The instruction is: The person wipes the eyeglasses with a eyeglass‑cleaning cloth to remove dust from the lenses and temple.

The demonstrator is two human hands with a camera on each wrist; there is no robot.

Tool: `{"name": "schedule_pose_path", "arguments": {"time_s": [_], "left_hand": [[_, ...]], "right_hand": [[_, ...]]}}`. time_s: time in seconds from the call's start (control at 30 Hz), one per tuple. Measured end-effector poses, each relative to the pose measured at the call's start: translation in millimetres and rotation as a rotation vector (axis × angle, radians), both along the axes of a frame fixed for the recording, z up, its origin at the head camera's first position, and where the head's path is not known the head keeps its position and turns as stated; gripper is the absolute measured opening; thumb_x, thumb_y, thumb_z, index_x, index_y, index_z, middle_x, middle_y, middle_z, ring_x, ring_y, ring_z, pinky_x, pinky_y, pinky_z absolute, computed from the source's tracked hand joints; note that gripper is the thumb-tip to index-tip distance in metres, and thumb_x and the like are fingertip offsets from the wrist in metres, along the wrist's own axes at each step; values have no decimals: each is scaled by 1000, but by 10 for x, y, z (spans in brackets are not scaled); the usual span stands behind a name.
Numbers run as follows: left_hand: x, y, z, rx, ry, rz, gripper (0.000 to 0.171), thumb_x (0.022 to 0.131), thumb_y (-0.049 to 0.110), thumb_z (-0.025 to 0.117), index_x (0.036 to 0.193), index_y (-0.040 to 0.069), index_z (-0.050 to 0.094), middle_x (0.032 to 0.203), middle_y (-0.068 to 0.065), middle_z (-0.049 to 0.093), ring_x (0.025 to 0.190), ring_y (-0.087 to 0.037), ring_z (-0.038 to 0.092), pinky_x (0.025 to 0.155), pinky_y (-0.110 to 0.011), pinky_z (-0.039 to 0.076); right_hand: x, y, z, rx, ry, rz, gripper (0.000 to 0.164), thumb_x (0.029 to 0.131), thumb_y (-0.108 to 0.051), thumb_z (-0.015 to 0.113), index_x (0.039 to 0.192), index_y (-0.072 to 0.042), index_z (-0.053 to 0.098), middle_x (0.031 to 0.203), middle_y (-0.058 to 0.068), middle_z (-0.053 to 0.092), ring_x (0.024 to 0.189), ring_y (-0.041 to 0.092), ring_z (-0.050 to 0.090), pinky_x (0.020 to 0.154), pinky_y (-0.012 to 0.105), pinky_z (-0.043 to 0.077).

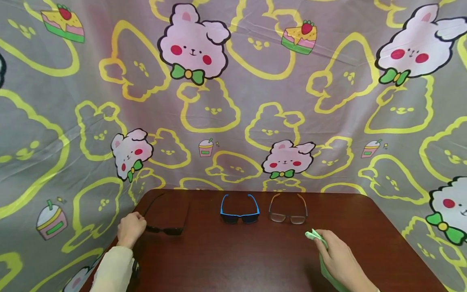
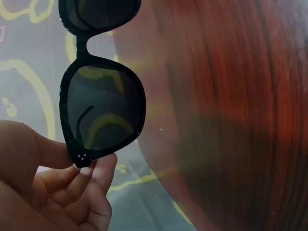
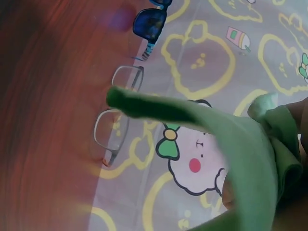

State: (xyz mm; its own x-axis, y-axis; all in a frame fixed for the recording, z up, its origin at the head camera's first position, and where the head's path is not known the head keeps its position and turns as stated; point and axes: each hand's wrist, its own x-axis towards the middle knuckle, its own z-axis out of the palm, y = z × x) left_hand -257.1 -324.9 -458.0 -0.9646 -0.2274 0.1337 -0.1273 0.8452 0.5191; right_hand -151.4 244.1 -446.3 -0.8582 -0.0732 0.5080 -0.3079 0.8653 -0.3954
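My left hand (image 1: 132, 229) pinches the outer corner of a pair of black sunglasses (image 1: 166, 231) at the left side of the table. In the left wrist view, thumb and fingers grip the frame by the hinge with its small metal dots, and the dark lenses of the sunglasses (image 2: 103, 108) face the camera. At the right, my right hand (image 1: 339, 253) holds a folded light green cloth (image 1: 313, 234), whose lower part hangs below the palm. The cloth (image 3: 240, 144) fills much of the right wrist view and hides most of the fingers.
Blue-framed sunglasses (image 1: 239, 218) and clear eyeglasses (image 1: 288, 219) with brownish temples lie side by side toward the back of the dark wooden table (image 1: 226, 259). A grey patterned curtain (image 1: 233, 93) with cartoon figures hangs behind and along the sides.
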Motion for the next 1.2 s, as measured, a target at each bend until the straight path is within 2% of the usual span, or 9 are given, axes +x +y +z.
{"name": "schedule_pose_path", "arguments": {"time_s": [0.1, 0.23, 0.5, 0.63, 0.83, 0.93, 1.07, 1.2], "left_hand": [[-30, -33, -11, -3, -22, 23, 22, 88, 9, 41, 69, 5, 52, 64, -8, 50, 60, -25, 47, 57, -40, 37], [-74, -54, -55, 3, -45, 43, 22, 85, 6, 40, 63, 10, 43, 58, -3, 39, 55, -20, 38, 53, -35, 31], [-184, -112, -127, 52, -75, 74, 24, 83, 7, 41, 60, 12, 41, 55, -2, 37, 55, -20, 37, 52, -35, 31], [-219, -160, -116, 77, -78, 69, 25, 82, 9, 41, 57, 14, 40, 53, 0, 36, 54, -20, 36, 53, -35, 30], [-244, -215, -66, 109, -65, 91, 23, 82, 13, 43, 60, 10, 48, 63, -8, 49, 66, -30, 48, 60, -41, 38], [-251, -227, -66, 139, -68, 120, 25, 86, 15, 43, 69, 4, 57, 75, -17, 57, 74, -37, 53, 63, -46, 42], [-268, -235, -102, 176, -48, 181, 28, 92, 18, 45, 83, -2, 63, 91, -27, 59, 86, -47, 54, 68, -52, 43], [-285, -242, -133, 227, -21, 224, 30, 94, 21, 45, 79, -1, 60, 89, -26, 58, 88, -48, 52, 69, -52, 41]], "right_hand": [[0, 3, -24, -14, -4, 3, 18, 88, -11, 66, 105, -9, 63, 93, -6, 62, 78, 10, 56, 64, 35, 46], [16, 4, -47, -39, 38, 0, 25, 81, -7, 73, 102, -12, 60, 83, -10, 60, 69, 3, 51, 58, 30, 43], [44, 0, -47, -55, 110, 16, 37, 72, -2, 79, 88, -13, 49, 66, -14, 47, 57, 1, 38, 51, 24, 35], [47, 10, -55, -46, 154, 35, 38, 70, 0, 80, 89, -14, 50, 69, -15, 50, 58, 0, 39, 51, 23, 35], [54, 22, -80, -43, 157, 45, 36, 71, 0, 79, 91, -16, 53, 78, -14, 56, 63, -1, 43, 54, 24, 39], [68, 34, -82, -49, 144, 48, 34, 73, -1, 78, 92, -16, 53, 77, -14, 56, 63, -1, 44, 55, 26, 39], [81, 46, -75, -56, 121, 41, 30, 78, -3, 75, 94, -15, 54, 74, -15, 54, 64, 0, 45, 55, 27, 40], [90, 43, -67, -75, 82, 37, 25, 82, -4, 71, 96, -15, 53, 72, -16, 52, 63, 0, 44, 54, 27, 38]]}}
